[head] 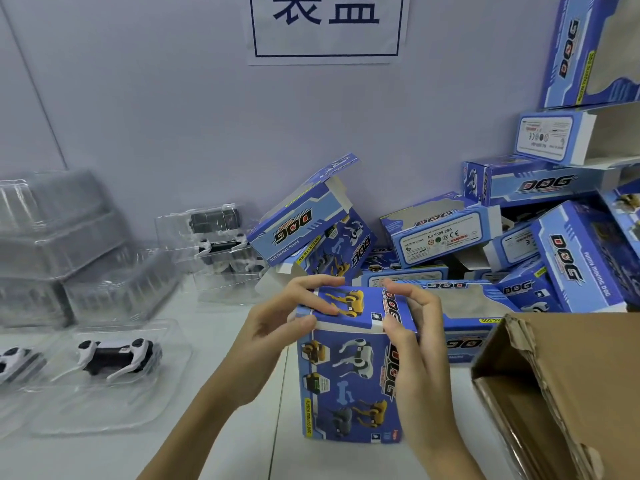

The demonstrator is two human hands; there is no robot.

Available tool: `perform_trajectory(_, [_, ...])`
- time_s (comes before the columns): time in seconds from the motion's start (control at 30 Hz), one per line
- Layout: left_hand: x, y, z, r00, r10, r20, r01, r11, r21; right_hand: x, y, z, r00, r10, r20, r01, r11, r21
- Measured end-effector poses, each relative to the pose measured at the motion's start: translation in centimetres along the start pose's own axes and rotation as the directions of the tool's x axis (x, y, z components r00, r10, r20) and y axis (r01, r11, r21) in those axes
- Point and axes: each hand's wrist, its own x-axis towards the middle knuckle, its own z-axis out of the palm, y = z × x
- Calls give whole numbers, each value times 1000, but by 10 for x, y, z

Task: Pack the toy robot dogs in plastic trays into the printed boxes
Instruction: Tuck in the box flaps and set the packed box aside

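A tall blue printed cardboard box at centre is marked with yellow, white and grey dog pictures, red-and-black "DOG" lettering and a yellow strip. At 9 o'clock, a black-and-white toy robot dog is seen in a clear plastic tray. Blue-and-white printed boxes are piled at 2 o'clock, a plain brown corrugated carton at 4 o'clock. A white sign with dark blue characters is shown at 12 o'clock.

Upright box at centre of table; trayed toy dogs to its left, piled boxes behind right, cardboard carton at right
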Motion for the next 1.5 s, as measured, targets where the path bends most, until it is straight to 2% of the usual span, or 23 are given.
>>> perform_trajectory(0.1, [1, 1, -10, 1000, 24, 15, -25, 996, 89, 0, -2, 0, 1000, 8, 20, -9, 999, 54])
perform_trajectory(0.2, [1, -1, -13, 999, 42, 18, -43, 997, 59, -2, -5, 2, 999, -10, 54, 4, 993, 114])
perform_trajectory(0.37, [0, -6, -15, 998, 66, -5, -65, 997, 39, -4, -1, 8, 998, -57, 36, 54, 996, 65])
perform_trajectory(0.63, [-3, -3, -18, 998, 17, 58, -20, 998, 54, -2, -2, 10, 991, -119, -68, 116, 993, -37])
perform_trajectory(0.77, [0, -5, -16, 998, 46, 39, -50, 993, 104, -2, -4, 6, 996, -70, -52, 67, 996, -55])
perform_trajectory(0.9, [1, -7, -9, 997, 79, 1, -78, 991, 110, -2, -4, 9, 994, -97, -39, 93, 990, -109])
perform_trajectory(1.03, [0, -8, -5, 997, 73, -11, -70, 985, 157, 0, 1, 6, 994, -102, -33, 98, 991, -94])
perform_trajectory(1.13, [0, -7, 1, 997, 72, -19, -69, 987, 145, 2, 3, 2, 999, -27, -36, 26, 999, -38])
perform_trajectory(1.4, [-1, -16, 6, 990, 129, -65, -119, 983, 137, 5, 3, 2, 996, -15, -84, 8, 997, -83])
perform_trajectory(1.5, [-2, -18, 12, 987, 155, -41, -146, 976, 162, 5, 0, 0, 995, 5, -97, -11, 998, -56])
